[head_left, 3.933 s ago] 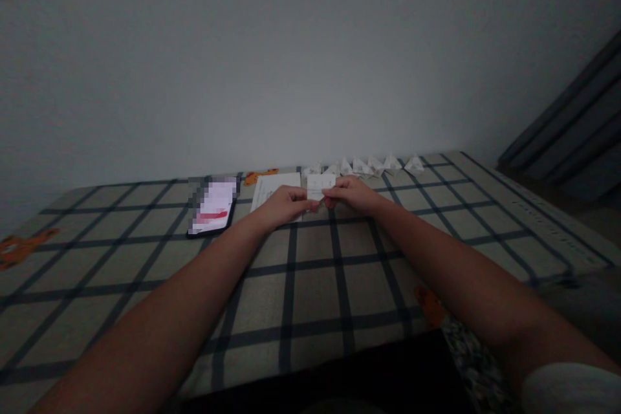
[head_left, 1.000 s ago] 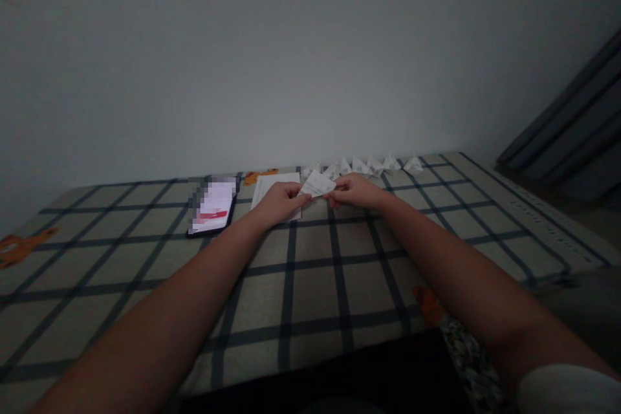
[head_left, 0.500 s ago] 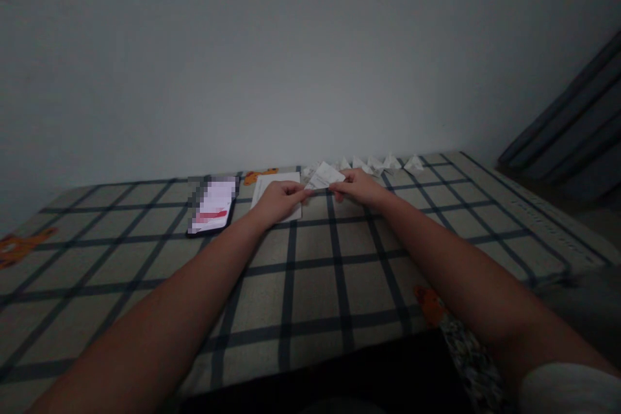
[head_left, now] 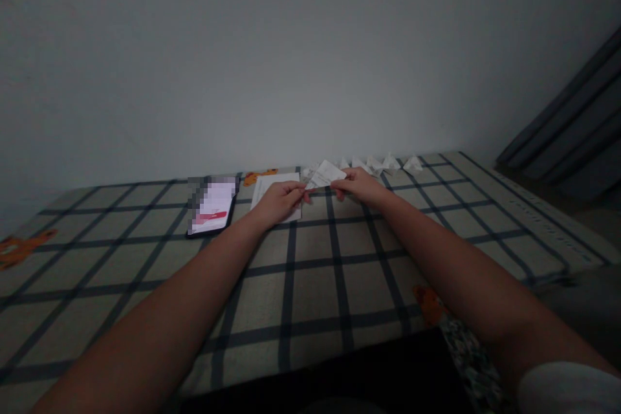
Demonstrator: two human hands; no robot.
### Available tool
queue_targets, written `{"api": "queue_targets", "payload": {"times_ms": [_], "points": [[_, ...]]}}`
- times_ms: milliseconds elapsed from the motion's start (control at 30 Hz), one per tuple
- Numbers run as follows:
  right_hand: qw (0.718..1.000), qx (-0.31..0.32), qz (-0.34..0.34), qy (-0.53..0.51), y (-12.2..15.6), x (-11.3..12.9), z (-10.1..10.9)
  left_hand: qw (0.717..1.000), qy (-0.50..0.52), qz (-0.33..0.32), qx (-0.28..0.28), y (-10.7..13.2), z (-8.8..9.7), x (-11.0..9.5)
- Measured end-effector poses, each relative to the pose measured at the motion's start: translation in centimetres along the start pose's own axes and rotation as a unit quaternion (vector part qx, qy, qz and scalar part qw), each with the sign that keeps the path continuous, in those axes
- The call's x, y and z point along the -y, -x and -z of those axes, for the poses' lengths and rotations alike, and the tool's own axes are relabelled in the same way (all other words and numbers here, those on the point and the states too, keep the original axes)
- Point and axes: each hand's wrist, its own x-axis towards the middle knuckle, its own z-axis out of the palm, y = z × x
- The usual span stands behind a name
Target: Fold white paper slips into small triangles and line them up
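A small folded piece of white paper, with faint print on it, is held up between my two hands. My left hand pinches its left corner between thumb and fingers, above a white paper stack. At its right corner, my right hand grips it with thumb and bent fingers. Behind the hands, several folded paper pieces with pointed tops, such as this one, stand in a row along the wall side; some are partly hidden by the held paper and my right hand.
To the left, a phone with a lit, blurred screen lies on the checked cloth. A pale wall rises behind the cloth's far edge. Dark curtain folds hang at the right. Orange bear prints mark the cloth.
The folded paper has tilted slightly and shifted a little to the right between my hands. Both hands keep their hold, with small finger movements.
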Motion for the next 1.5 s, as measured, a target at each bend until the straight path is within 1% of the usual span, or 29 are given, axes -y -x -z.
{"api": "queue_targets", "payload": {"times_ms": [67, 133, 267, 400, 467, 533, 600, 667, 733, 800, 867, 1100, 1367, 1500], "points": [[1.0, -0.002, 0.004, -0.004, -0.1, -0.2, 0.0, 1.0, 0.016, 0.009, -0.005, 0.0, -0.1, 0.0], [1.0, -0.003, 0.011, -0.008, -0.2, -0.4, 0.0, 0.999, 0.041, 0.021, -0.029, -0.1, -0.3, 0.1], [0.999, 0.026, 0.018, 0.017, -0.1, -0.2, -0.3, 0.992, 0.104, 0.033, -0.064, -0.3, -0.6, 0.2], [0.998, 0.051, 0.014, 0.043, 0.3, 0.2, -0.6, 0.987, 0.112, 0.031, -0.108, -0.5, -0.5, 0.4], [0.997, 0.068, 0.014, 0.021, 0.3, 0.1, -0.7, 0.986, 0.114, 0.032, -0.121, -0.5, -0.5, 0.4], [0.995, 0.089, 0.007, -0.051, 0.1, -0.4, -0.7, 0.987, 0.11, 0.033, -0.112, -0.4, -0.5, 0.3], [0.984, 0.103, -0.007, -0.144, -0.2, -0.8, -0.8, 0.989, 0.1, 0.028, -0.101, -0.2, -0.5, 0.1], [0.977, 0.119, -0.025, -0.176, -0.4, -1.0, -0.8, 0.992, 0.081, 0.021, -0.09, -0.1, -0.6, 0.0], [0.983, 0.105, -0.03, -0.148, -0.3, -0.9, -0.8, 0.994, 0.065, 0.02, -0.084, -0.1, -0.7, 0.0], [0.99, 0.114, -0.018, -0.082, -0.1, -0.5, -0.7, 0.995, 0.062, 0.024, -0.08, -0.1, -0.8, 0.0], [0.991, 0.12, -0.003, -0.062, 0.2, -0.1, -0.7, 0.994, 0.072, 0.028, -0.081, -0.1, -0.9, 0.1], [0.992, 0.113, -0.004, -0.05, 0.3, 0.4, -1.0, 0.991, 0.105, 0.019, -0.076, -0.1, -0.9, 0.0], [0.992, 0.111, 0.001, -0.064, 0.0, 0.0, -1.5, 0.991, 0.116, -0.002, -0.069, -0.2, -1.2, 0.4], [0.992, 0.11, 0.012, -0.058, 0.0, -0.1, -1.6, 0.992, 0.11, -0.009, -0.062, -0.1, -1.2, 0.3]]}}
